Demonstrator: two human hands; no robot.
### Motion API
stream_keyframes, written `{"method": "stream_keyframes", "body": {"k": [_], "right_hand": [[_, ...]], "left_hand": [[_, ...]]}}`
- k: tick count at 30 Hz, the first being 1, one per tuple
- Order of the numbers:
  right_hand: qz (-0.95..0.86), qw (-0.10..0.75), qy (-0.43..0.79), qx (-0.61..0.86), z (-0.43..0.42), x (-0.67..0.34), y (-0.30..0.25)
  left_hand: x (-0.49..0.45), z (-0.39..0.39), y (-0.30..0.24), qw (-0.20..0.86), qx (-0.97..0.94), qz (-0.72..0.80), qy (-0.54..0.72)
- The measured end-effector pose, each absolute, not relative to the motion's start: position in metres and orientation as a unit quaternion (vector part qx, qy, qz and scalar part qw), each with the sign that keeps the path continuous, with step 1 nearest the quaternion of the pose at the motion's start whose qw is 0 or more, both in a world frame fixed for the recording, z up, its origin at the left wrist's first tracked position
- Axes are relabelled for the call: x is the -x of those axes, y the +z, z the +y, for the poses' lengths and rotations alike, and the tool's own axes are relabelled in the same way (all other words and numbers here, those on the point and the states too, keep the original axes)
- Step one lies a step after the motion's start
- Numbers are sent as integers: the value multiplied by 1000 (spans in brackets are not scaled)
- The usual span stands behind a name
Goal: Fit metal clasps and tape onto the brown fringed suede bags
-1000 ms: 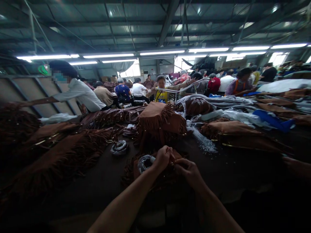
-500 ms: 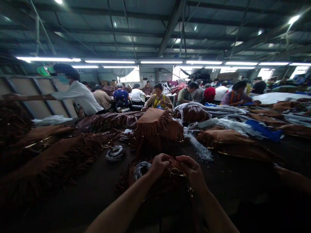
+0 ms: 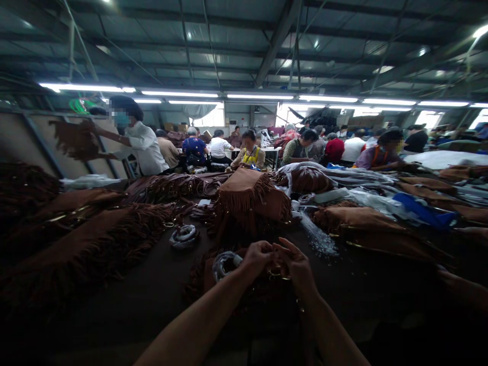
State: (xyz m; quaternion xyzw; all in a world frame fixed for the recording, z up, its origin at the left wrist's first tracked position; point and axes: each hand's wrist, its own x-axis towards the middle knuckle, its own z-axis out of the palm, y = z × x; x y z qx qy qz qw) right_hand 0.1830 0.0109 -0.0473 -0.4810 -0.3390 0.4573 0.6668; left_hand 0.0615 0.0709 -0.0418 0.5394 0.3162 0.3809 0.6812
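My left hand (image 3: 260, 258) and my right hand (image 3: 298, 265) meet above a brown fringed bag (image 3: 209, 272) on the dark table in front of me. The fingers of both are pinched together on a brown strap with gold-coloured metal fittings (image 3: 275, 274); it is mostly hidden by the hands and dim light. One finger of the right hand sticks out. Further gold hardware (image 3: 300, 305) hangs below the right wrist. Beside my left wrist, a ring-shaped coil in clear plastic wrap (image 3: 224, 265) lies on the bag.
Another wrapped coil (image 3: 183, 236) lies to the left. Stacked fringed bags (image 3: 244, 185) stand ahead, with more bags (image 3: 362, 221) at right and a long fringed pile (image 3: 76, 234) at left. White scraps (image 3: 320, 239) are scattered nearby. A co-worker's hand (image 3: 453, 279) reaches in from the right.
My hands have drawn closer together and the right hand's fingers have lifted and shifted. At the far left, a co-worker in white has turned and now holds up a brown fringed piece.
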Motion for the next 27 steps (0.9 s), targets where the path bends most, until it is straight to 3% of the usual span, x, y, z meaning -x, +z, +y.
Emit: {"method": "stream_keyframes", "body": {"k": [5,17,27], "right_hand": [[-318,654,507,463,11,-182,-45],[-376,609,455,530,8,-186,-53],[-328,605,490,535,7,-183,-56]], "left_hand": [[-59,69,-38,691,-502,327,405],[-53,66,-41,672,-538,353,367],[-53,68,-45,666,-547,357,360]]}}
